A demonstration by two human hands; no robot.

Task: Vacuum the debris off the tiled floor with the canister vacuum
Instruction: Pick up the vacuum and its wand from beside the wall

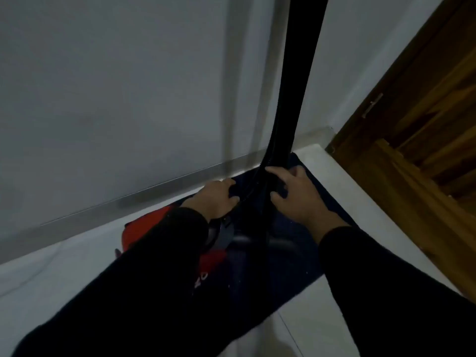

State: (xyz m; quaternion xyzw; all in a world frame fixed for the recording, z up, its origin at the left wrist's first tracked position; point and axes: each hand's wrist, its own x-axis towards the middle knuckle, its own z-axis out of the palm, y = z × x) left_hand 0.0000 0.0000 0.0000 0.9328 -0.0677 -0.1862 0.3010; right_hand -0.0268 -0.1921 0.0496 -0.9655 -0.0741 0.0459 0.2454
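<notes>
From the head view, both dark-sleeved arms reach toward 12 o'clock. The left hand [219, 198] and right hand [296, 195] curl around the base of the black hose [291, 99], which rises upward. The red canister vacuum [144, 231] sits at 7 o'clock of the hands on the tiled floor [64, 274].

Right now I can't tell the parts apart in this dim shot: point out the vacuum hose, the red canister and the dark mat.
vacuum hose [296, 73], head view, on its upright black length.
red canister [139, 231], head view, on its red shell.
dark mat [296, 258], head view, on its bare blue cloth.
</notes>
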